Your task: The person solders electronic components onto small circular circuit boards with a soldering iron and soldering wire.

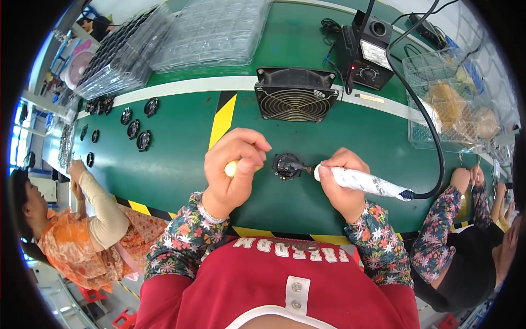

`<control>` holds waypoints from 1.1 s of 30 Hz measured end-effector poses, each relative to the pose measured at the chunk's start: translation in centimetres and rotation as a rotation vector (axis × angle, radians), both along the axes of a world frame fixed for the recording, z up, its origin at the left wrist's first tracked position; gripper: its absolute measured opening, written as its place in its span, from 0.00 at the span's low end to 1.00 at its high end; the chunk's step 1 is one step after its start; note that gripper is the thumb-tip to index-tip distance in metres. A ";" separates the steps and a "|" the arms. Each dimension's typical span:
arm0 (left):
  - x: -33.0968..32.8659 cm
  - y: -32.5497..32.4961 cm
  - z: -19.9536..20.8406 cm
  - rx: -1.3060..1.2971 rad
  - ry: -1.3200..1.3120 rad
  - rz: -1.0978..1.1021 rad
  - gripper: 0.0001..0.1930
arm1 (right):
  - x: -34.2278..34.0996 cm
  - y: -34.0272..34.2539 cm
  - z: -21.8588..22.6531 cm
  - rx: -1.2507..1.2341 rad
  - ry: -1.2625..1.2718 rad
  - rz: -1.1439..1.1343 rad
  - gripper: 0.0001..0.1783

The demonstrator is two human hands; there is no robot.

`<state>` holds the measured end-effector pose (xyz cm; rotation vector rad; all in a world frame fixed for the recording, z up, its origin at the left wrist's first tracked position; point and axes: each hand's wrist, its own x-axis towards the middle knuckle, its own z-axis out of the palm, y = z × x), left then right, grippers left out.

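Observation:
My right hand (344, 183) is closed round the handle of a soldering iron (367, 182), which is wrapped in white and trails a thick black cord. The iron's tip reaches to a small round black part (286, 166) lying on the green bench top; it seems to touch it. Left of that part, my left hand (233, 167) is raised with its fingers curled. A small pale yellow thing (230, 168) shows within those fingers; its kind is unclear. Whether thin wire runs from this hand is too small to tell.
A black fan (297, 94) stands beyond the part. Behind it to the right is a black soldering station (364, 60), then a clear plastic box (446, 104). Clear trays (211, 35) are stacked far left, near several black round parts (133, 129). Co-workers sit on both sides.

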<state>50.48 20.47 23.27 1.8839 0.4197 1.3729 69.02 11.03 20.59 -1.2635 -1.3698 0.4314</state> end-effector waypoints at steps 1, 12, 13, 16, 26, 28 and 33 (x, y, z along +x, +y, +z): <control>0.1 0.1 -0.1 -0.002 -0.001 0.000 0.17 | 0.0 0.0 0.1 -0.002 -0.001 0.000 0.08; 0.9 0.2 -1.8 0.012 0.177 -0.042 0.24 | 0.0 0.3 0.2 -0.020 -0.052 -0.009 0.08; 0.9 0.3 -1.8 0.010 0.175 -0.046 0.24 | 0.0 0.3 0.2 -0.021 -0.051 -0.008 0.08; 0.9 0.3 -1.9 0.011 0.174 -0.048 0.23 | 0.0 0.3 0.3 -0.029 -0.045 -0.004 0.08; 1.0 0.3 -2.0 0.054 0.207 -0.045 0.14 | -0.1 0.1 0.6 -0.014 -0.095 0.034 0.06; 1.1 0.2 -2.2 0.040 0.185 -0.036 0.12 | -0.4 0.2 0.6 -0.003 -0.109 0.038 0.06; 1.1 0.2 -2.2 0.032 0.173 -0.006 0.11 | -0.6 0.8 0.7 0.116 -0.256 0.089 0.08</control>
